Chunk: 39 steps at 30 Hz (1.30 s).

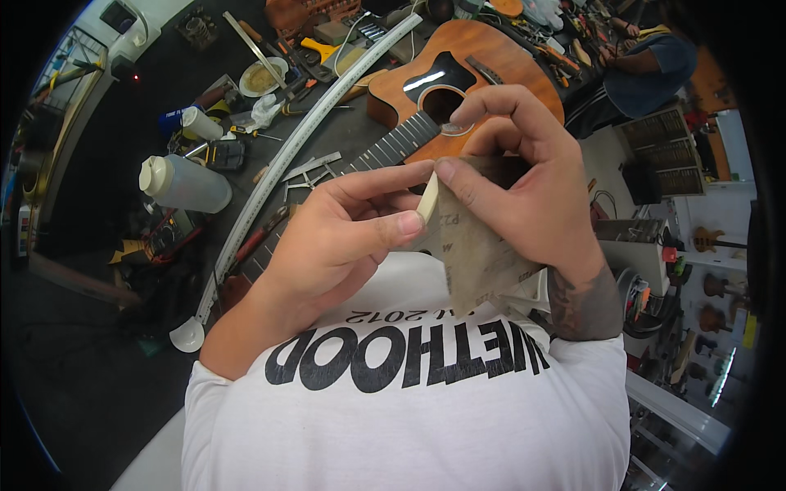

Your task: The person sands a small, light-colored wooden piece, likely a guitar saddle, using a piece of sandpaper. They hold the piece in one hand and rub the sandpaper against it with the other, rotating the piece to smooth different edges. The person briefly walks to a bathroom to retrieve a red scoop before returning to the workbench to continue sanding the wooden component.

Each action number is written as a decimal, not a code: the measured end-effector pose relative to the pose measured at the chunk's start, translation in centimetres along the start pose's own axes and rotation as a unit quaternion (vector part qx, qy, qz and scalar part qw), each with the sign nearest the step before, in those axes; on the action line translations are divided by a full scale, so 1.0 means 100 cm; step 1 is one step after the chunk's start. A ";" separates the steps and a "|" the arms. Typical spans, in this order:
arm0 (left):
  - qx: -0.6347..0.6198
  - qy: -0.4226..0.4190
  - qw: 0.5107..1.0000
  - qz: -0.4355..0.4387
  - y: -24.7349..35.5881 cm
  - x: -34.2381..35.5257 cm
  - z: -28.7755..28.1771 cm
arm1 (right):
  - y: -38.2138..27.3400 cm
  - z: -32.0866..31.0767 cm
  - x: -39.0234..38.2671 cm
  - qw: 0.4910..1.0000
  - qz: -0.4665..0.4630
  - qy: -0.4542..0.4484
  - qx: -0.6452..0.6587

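Observation:
My left hand (327,237) pinches a small cream-white strip (427,199), thin and slightly curved, between thumb and forefinger. My right hand (516,164) holds a sheet of grey-brown sandpaper (479,254) against that strip, with the forefinger pressing the paper's edge onto it. Both hands are raised close to my chest, above a white shirt with black lettering. Beyond them lies an acoustic guitar (458,74) with an orange-brown top, black pickguard and dark fretboard (393,143).
A dark workbench (147,106) carries a white plastic bottle (184,184), a long white ruler-like strip (311,123), a plate (262,78), pliers, files and other hand tools. Another person in a blue shirt (651,69) sits at the far right. Small guitars hang at the right edge.

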<state>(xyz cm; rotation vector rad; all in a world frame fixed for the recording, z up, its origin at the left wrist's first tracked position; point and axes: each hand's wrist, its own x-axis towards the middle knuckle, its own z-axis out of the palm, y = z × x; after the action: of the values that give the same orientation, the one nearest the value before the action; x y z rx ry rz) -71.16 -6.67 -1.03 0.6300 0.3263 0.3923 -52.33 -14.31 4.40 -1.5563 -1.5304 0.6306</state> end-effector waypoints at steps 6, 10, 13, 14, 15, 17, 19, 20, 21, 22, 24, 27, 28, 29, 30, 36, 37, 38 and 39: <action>-0.003 0.010 1.000 0.020 -0.003 0.000 0.003 | 0.001 -0.001 0.002 1.000 -0.008 -0.016 -0.018; -0.017 0.009 1.000 0.003 -0.005 0.000 0.000 | -0.005 0.002 -0.004 0.998 -0.005 -0.062 0.008; -0.011 0.004 1.000 0.002 -0.003 -0.001 -0.002 | 0.005 0.002 0.002 1.000 -0.001 -0.011 -0.001; -0.013 -0.001 1.000 -0.001 -0.004 -0.001 -0.003 | 0.009 0.000 0.008 0.999 0.026 0.007 0.040; -0.015 -0.006 1.000 -0.004 -0.006 -0.002 -0.005 | 0.007 0.002 0.005 0.999 0.002 -0.013 0.034; -0.007 0.003 1.000 -0.001 -0.008 -0.003 -0.003 | -0.001 0.005 -0.004 0.997 -0.045 -0.054 0.025; 0.014 0.031 0.999 0.012 -0.007 -0.004 0.004 | 0.004 0.004 -0.002 0.999 -0.038 -0.024 -0.001; 0.014 0.010 1.000 0.011 -0.007 -0.004 0.002 | 0.006 -0.002 0.005 0.999 -0.012 0.017 -0.032; 0.014 -0.011 1.000 0.008 -0.007 -0.003 -0.003 | 0.012 -0.009 0.013 0.996 0.016 0.059 -0.061; 0.014 -0.036 0.999 0.003 -0.008 -0.002 -0.005 | 0.032 -0.021 0.023 0.991 -0.002 0.126 -0.037; 0.009 -0.009 1.000 0.026 -0.009 -0.003 -0.003 | 0.037 -0.028 0.029 0.987 0.012 0.143 -0.067; -0.007 0.009 0.999 0.049 -0.009 -0.001 -0.001 | 0.024 -0.027 0.016 0.986 0.005 0.165 0.008; -0.013 0.011 0.998 0.056 -0.007 0.000 -0.001 | 0.022 -0.027 0.010 0.984 -0.003 0.169 0.048; -0.004 0.020 0.998 0.058 -0.006 0.000 -0.001 | 0.021 -0.027 0.005 0.986 -0.003 0.160 0.048; 0.006 0.028 0.998 0.061 -0.005 0.001 -0.001 | 0.023 -0.026 0.000 0.987 -0.004 0.152 0.048; 0.071 0.103 0.983 0.137 -0.001 0.005 0.005 | 0.036 -0.012 -0.016 0.988 0.036 0.078 0.129; 0.076 0.114 0.979 0.152 -0.001 0.007 0.006 | 0.036 -0.009 -0.018 0.989 0.034 0.071 0.122; 0.086 0.126 0.976 0.158 -0.001 0.008 0.005 | 0.035 -0.005 -0.019 0.991 0.033 0.062 0.114; 0.096 0.137 0.972 0.164 0.000 0.008 0.005 | 0.034 -0.002 -0.021 0.990 0.028 0.070 0.119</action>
<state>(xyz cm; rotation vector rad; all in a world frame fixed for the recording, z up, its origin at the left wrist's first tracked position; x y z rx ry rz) -70.26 -6.50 -0.79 0.8235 0.5310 0.7750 -50.58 -16.05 1.31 -1.4343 -1.2626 0.6940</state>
